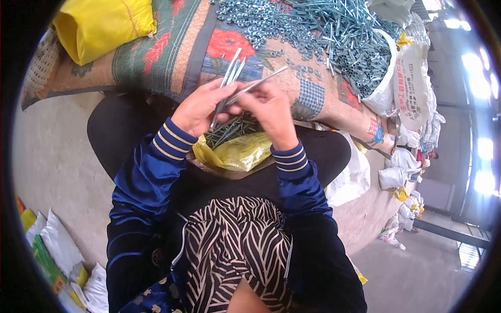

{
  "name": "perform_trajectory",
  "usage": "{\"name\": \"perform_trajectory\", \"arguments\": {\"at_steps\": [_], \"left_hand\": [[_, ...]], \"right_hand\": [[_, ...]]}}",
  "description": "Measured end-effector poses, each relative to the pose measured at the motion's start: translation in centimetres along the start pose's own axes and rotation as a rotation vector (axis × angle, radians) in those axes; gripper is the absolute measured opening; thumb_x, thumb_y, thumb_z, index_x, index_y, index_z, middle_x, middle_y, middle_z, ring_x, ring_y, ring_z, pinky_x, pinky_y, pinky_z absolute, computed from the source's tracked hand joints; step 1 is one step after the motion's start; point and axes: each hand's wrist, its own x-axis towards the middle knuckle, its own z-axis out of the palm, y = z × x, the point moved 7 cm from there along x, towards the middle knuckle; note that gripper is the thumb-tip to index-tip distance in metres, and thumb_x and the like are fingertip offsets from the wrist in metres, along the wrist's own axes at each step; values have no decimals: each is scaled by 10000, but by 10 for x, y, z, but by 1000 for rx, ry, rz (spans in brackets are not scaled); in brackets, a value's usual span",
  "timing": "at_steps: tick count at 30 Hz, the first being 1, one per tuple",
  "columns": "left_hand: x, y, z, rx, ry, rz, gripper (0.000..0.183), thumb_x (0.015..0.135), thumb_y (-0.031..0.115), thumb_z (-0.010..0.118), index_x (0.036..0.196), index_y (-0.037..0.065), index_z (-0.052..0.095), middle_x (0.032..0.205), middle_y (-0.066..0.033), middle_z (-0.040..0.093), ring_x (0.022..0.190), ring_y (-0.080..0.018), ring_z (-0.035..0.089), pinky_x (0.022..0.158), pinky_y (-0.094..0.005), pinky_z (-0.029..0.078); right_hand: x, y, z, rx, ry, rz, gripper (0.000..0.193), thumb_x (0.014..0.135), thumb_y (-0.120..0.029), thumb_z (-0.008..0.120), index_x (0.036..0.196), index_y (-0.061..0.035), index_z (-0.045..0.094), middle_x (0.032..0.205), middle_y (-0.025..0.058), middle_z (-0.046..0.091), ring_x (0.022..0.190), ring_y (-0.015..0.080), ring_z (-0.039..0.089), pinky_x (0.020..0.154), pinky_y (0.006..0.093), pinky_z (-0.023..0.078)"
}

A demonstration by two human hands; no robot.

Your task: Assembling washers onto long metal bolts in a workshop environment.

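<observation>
Rods (230, 70), a small bundle, clamped in the left hand (202, 107) above the lap; right hand (269, 112) close against it, blurred, a slanting rod (274, 74) pointing far right past its fingers, whether gripped I cannot tell. Probably done: the long fasteners (235, 130) in the yellow bag (242, 152) just near of the hands, though these could equally be stock waiting. Remaining, by my reading, most of the work: large metal heap (342, 28) and loose nuts (253, 28) cover the far right of the patterned worktop (135, 58).
</observation>
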Motion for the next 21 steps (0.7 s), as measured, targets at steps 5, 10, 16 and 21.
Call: {"name": "perform_trajectory", "arguments": {"at_steps": [5, 10, 16, 21], "left_hand": [[-7, 2, -8, 50, 110, -86, 248, 939, 305, 551, 1036, 81, 596, 743, 47, 557, 589, -11, 476, 454, -153, 327], [1, 5, -10, -34, 117, -5, 246, 952, 299, 530, 1028, 73, 592, 726, 49, 532, 563, -18, 463, 447, -155, 325], [-2, 5, -14, -46, 156, 52, 210, 947, 260, 544, 1027, 71, 589, 728, 39, 501, 565, -33, 458, 461, -165, 357], [1, 4, -16, -42, 183, 70, 161, 912, 215, 600, 1002, 83, 585, 811, -2, 583, 619, -51, 511, 473, -171, 375]], "right_hand": [[31, -12, -93, -54, 263, -27, 231, 858, -138, 648, 1062, -31, 661, 823, -5, 645, 637, 47, 547, 581, 188, 443], [41, 9, -153, -751, 464, -332, 186, 754, -139, 699, 917, -52, 705, 722, 81, 645, 617, 171, 597, 591, 294, 471], [39, 8, -135, -878, 447, -295, 131, 723, -133, 692, 794, -24, 674, 716, 135, 631, 641, 245, 619, 615, 332, 484], [60, -3, -129, -487, 380, -166, 128, 720, -129, 679, 779, -17, 666, 741, 138, 646, 648, 242, 629, 614, 328, 486]]}}
